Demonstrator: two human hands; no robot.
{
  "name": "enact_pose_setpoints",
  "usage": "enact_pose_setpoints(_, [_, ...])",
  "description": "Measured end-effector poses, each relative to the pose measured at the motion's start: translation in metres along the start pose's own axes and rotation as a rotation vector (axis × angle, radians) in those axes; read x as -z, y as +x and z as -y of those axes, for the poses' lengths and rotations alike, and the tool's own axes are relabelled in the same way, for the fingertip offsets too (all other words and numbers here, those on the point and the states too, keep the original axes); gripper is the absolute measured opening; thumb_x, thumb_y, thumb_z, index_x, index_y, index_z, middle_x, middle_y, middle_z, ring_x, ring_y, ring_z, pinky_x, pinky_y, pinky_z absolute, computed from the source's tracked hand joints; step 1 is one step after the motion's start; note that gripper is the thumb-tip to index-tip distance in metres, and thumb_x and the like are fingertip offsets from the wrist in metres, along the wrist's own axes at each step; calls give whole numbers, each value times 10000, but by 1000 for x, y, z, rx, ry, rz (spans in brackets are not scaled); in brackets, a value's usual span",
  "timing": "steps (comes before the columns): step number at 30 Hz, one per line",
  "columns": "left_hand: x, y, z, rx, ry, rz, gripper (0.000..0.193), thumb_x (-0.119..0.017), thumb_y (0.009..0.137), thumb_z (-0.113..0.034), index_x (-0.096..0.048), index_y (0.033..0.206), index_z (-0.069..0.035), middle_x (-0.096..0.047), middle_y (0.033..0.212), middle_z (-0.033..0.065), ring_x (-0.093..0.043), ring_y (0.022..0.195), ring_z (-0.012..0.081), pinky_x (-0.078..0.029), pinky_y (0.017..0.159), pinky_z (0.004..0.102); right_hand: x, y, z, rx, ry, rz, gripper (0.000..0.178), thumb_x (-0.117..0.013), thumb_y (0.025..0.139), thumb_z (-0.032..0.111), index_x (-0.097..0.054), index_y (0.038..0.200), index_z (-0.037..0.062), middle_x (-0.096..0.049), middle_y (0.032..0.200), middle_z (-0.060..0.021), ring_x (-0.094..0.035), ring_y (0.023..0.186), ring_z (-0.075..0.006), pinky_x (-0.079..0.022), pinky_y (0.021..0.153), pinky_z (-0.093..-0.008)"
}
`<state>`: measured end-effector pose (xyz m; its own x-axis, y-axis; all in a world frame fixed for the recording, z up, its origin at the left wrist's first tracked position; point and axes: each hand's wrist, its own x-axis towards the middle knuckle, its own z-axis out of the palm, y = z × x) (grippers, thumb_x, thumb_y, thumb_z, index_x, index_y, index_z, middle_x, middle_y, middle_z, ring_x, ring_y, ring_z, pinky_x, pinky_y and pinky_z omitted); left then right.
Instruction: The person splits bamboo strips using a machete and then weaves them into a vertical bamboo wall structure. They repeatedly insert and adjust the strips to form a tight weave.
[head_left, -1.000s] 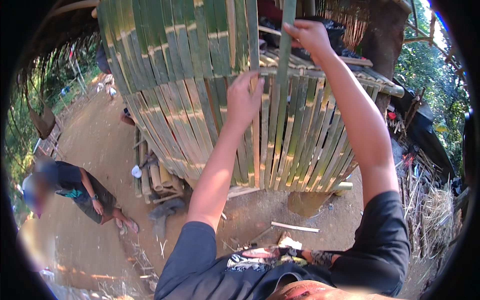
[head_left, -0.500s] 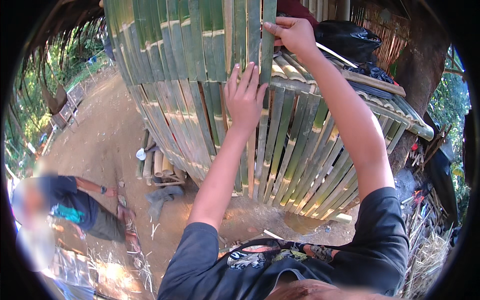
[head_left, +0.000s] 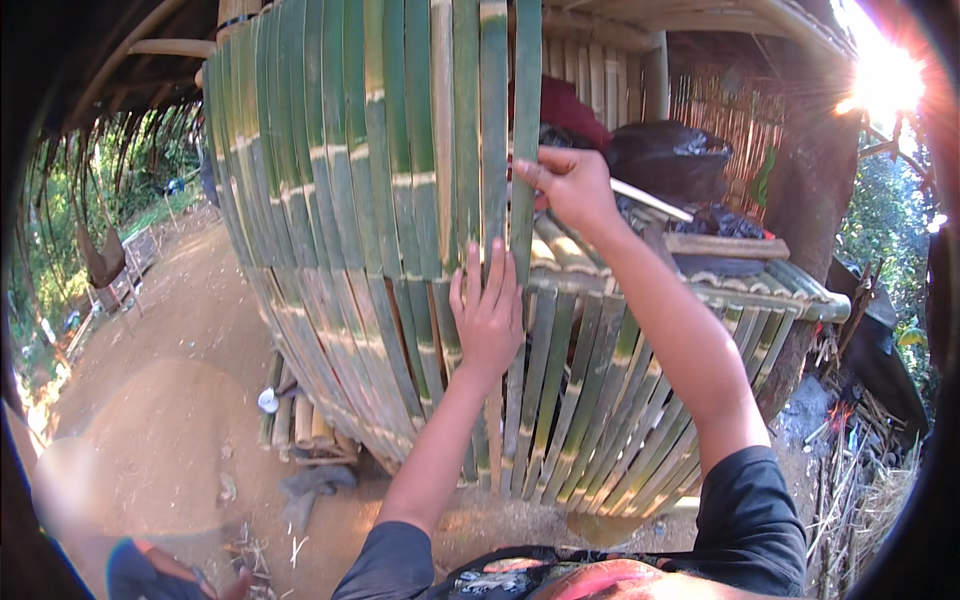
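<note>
A long green bamboo slat (head_left: 525,100) stands upright at the right edge of the upper row of wall slats (head_left: 400,130). My right hand (head_left: 577,190) pinches its right edge between thumb and fingers. A narrow gap shows between this slat and its neighbour. Lower down, my left hand (head_left: 490,320) lies against the wall with fingers stretched upward, over the zone where the upper slats meet the lower slats (head_left: 575,390). What fastens the slats is not visible.
Right of the wall, a bamboo platform (head_left: 720,292) carries a wooden board (head_left: 725,246) and black plastic bags (head_left: 668,160). Bamboo pieces (head_left: 300,420) and a grey cloth (head_left: 318,482) lie on the ground at left. Another person (head_left: 155,572) is partly visible at lower left. A small fire (head_left: 840,412) glows at right.
The view has tilted upward, so the wall and both hands sit lower in the picture. My right hand still grips the slat; my left fingers have drawn closer together.
</note>
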<state>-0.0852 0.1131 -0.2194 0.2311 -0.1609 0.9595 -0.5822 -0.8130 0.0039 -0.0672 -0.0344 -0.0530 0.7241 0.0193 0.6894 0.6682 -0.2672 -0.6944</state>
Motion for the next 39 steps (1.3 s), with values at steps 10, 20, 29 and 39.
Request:
enact_pose_setpoints(10, [-19,-8,6,10,-105,-16,545,-522,951,-86,-425,1476,26,-350,1590,172,-295,1491,344,-148,1188,582,-4,0,4,5,39,-21,262,-729,928,187,-741,1139,32,-748,931,-19,-663,781,-62,-532,594,-233])
enact_pose_setpoints(20, [-23,-10,7,11,-119,-51,525,-518,947,-88,-459,1452,40,-391,1565,182,-339,1469,356,-141,1198,576,-7,-3,1,21,62,-39,291,-729,920,141,-719,1194,43,-746,915,-31,-657,783,-55,-569,622,-243])
enact_pose_setpoints(29, [-24,-10,8,1,-114,-66,537,-524,939,-80,-451,1457,42,-398,1560,183,-341,1470,348,-150,1197,572,-10,-3,-1,34,37,-49,319,-748,913,190,-720,1196,45,-740,901,-13,-628,750,-43,-526,598,-232])
enact_pose_setpoints(39, [-22,-9,6,1,-115,-61,535,-538,927,-74,-466,1443,47,-405,1557,180,-346,1468,344,-154,1196,572,-11,-3,-4,38,55,-66,329,-755,908,201,-722,1195,44,-734,882,-14,-606,730,-33,-504,574,-226])
